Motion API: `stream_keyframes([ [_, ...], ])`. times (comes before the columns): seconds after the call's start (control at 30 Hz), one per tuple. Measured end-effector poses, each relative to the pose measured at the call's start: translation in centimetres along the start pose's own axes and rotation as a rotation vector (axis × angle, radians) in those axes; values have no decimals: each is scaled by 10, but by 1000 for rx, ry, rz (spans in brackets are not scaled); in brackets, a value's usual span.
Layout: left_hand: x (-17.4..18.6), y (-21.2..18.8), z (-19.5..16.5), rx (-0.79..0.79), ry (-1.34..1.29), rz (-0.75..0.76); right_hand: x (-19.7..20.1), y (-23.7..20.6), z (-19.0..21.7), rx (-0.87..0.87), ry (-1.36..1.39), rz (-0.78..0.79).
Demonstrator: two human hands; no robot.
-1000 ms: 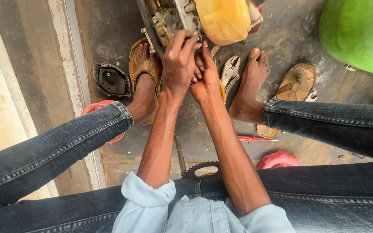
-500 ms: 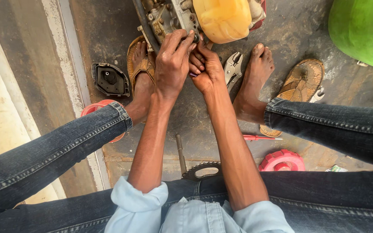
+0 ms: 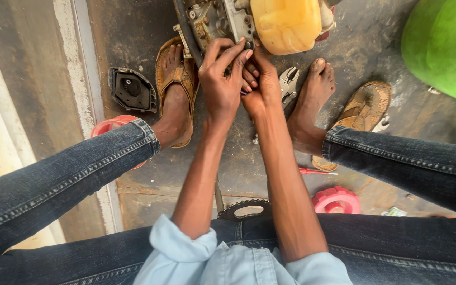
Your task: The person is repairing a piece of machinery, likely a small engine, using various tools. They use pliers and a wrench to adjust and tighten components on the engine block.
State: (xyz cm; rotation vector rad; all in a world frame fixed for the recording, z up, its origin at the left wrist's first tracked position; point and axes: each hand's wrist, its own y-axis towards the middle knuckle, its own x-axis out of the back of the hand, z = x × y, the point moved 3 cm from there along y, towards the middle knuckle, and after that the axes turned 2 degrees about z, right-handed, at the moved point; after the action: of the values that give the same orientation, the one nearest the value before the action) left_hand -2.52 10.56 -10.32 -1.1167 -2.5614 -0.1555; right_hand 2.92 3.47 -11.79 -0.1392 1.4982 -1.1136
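Both hands meet at the underside of a small engine [image 3: 212,21] with a yellow tank [image 3: 286,24]. The left hand [image 3: 220,87] has its fingers curled, the tips pressing on the metal. The right hand [image 3: 259,87] is bunched beneath it; what it pinches is hidden. Pliers [image 3: 290,84] lie just beside. The engine's top is cut off by the frame.

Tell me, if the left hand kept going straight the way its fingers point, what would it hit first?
The left hand points up-frame at the small engine, its fingertips seemingly already on the grey metal body beside the yellow tank. That metal comes first, though depth is hard to judge.
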Motion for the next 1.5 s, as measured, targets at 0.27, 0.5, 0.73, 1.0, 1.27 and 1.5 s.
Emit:
stream_keyframes([
  [0.27, 30, 27, 33, 188, -422, -21, 23, -46, -38, 178, -792, -234],
  [0.5, 49, 50, 56, 314, -231, 208, 2, -67, -49, 764, -2037, -352],
  [0.73, 51, 52, 74, 405, -566, 298, -7, -54, -56, 965, -2098, -203],
  [1.0, 55, 49, 81, 342, -564, 267, -9, -40, -72, 1036, -2332, -191],
  [1.27, 54, 49, 84, 381, -566, 279, -4, -36, -68, 940, -2275, -223],
  [1.5, 55, 48, 85, 312, -514, 239, -6, -36, -74, 1027, -2285, -164],
])
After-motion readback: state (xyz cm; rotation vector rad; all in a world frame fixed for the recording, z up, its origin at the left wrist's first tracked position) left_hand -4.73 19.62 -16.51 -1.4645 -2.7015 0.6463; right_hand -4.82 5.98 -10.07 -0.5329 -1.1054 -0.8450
